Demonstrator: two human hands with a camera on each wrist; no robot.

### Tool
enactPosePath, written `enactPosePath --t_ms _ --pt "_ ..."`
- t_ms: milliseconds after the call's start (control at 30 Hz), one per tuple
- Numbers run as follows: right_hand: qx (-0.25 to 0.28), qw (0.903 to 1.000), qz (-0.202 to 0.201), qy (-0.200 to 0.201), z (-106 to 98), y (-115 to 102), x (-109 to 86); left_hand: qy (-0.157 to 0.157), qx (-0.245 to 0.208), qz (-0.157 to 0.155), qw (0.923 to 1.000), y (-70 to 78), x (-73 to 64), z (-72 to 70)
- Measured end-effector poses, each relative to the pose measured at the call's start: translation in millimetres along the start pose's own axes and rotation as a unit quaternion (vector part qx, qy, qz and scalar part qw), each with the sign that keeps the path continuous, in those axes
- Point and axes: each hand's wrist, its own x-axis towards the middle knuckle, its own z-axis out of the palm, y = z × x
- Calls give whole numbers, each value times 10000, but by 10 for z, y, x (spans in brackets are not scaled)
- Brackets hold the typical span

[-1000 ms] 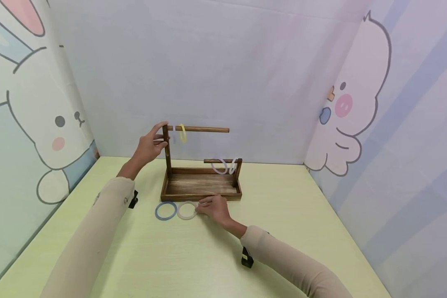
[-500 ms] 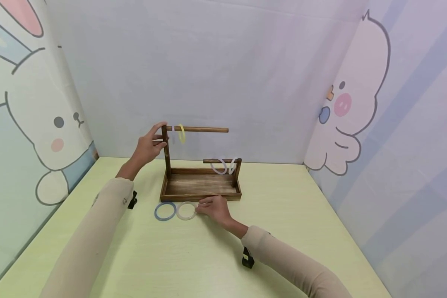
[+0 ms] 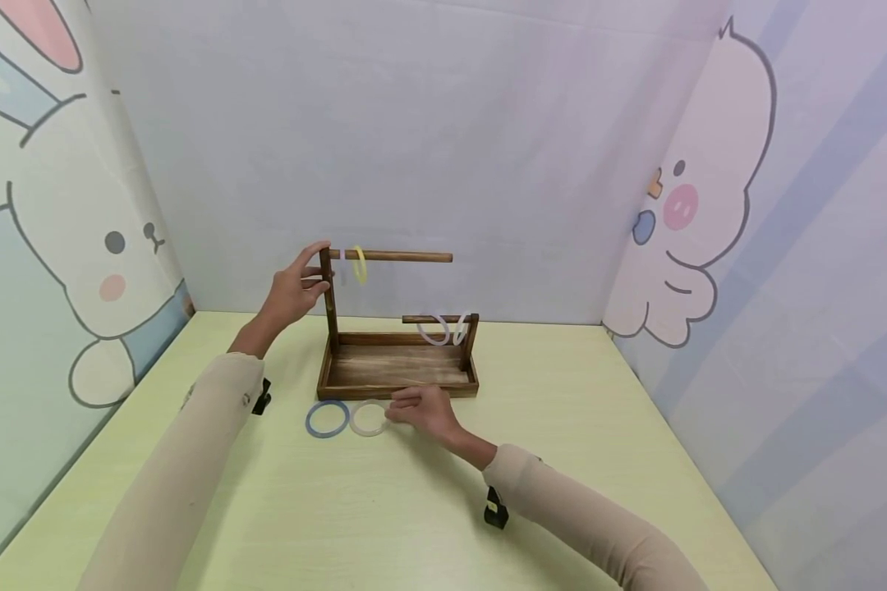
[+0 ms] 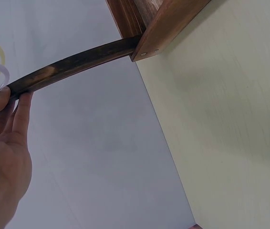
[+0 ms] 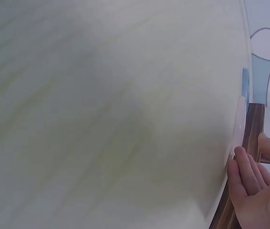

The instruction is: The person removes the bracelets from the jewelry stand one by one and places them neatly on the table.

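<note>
My left hand (image 3: 290, 294) pinches the top of the tall post of a dark wooden jewelry stand (image 3: 362, 393), with thumb and fingers on either side in the left wrist view. Just in front of the stand's tray, my right hand (image 3: 425, 410) has its fingertips at the right edge of a pale, see-through bangle (image 3: 368, 434) lying on the table. Its thumb is spread apart from the fingers in the right wrist view. Left of that bangle lies a blue bangle (image 3: 308, 420). A yellow bangle (image 3: 361, 269) and a pale lavender one (image 3: 342, 256) hang on the upper bar.
On the stand's lower bar (image 3: 411, 319) hang another lavender bangle (image 3: 436, 342) and a white bangle (image 3: 457, 336). The pale yellow-green table (image 3: 325, 517) meets a light back wall (image 3: 399, 148), and cartoon-printed side walls enclose it.
Almost nothing moves: the view shifts slightly, and the right forearm sits a touch further right. Both hands keep their places at the post and the pale bangle.
</note>
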Motion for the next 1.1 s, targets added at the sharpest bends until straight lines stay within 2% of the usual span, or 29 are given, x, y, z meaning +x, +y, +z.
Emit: enactPosePath --t_ms 267,633,800,967,1100 --pt "354 9993 4 -107 -39 -138 100 -18 -49 -50 10000 -2 6 -1" --pt "139 9999 -86 -22 -73 -213 262 -78 -108 -288 9995 11 8 10" --pt "-53 9992 -393 70 -81 -280 330 -113 -187 -380 9990 23 6 5" --pt "-10 9979 -616 223 -97 -329 416 -122 -200 -390 9990 28 15 11" --pt "-33 9976 -617 305 -100 -366 477 -115 -202 -396 9989 19 16 14"
